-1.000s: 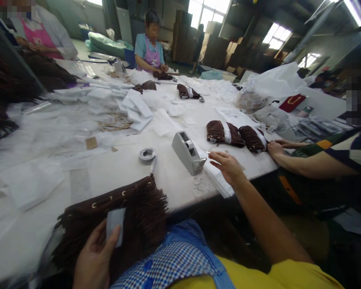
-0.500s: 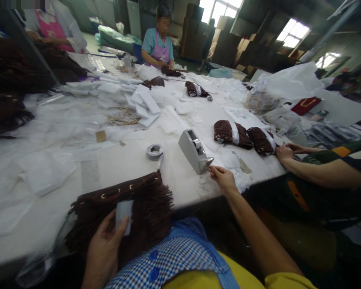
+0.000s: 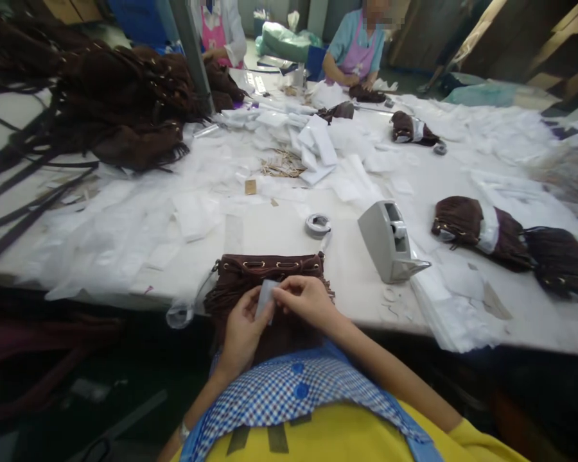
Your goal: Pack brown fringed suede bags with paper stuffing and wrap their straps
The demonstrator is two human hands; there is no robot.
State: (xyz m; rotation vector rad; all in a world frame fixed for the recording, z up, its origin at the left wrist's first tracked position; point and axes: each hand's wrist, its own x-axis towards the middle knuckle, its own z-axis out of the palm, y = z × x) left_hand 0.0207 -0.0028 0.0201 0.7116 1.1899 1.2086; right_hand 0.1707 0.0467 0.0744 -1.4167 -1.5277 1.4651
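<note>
A small pale packet (image 3: 264,303) is gripped by the left hand (image 3: 241,326), with its lower part pinched between thumb and fingers. By the right hand (image 3: 311,301), thumb and forefinger are pressed together at the packet's upper right edge; whether anything thin is pinched there cannot be told. Both hands are held over a brown fringed bag (image 3: 238,269), which is placed at the near edge of the tabletop (image 3: 344,292), directly in front of the person. Its top is lined with gold-coloured eyelets, and at its left end a strap wrapped in clear plastic (image 3: 180,314) is seen hanging past the edge. Just beyond the bag's right corner, a wrapped coil (image 3: 317,224) is laid. Farther right, a grey tape dispenser (image 3: 378,247) is set upright, with white sheets (image 3: 436,311) stacked beside it. Two rolled brown bags (image 3: 462,221), banded in white, are laid near the right side. At the far left, more brown bags (image 3: 125,90) are heaped.
</note>
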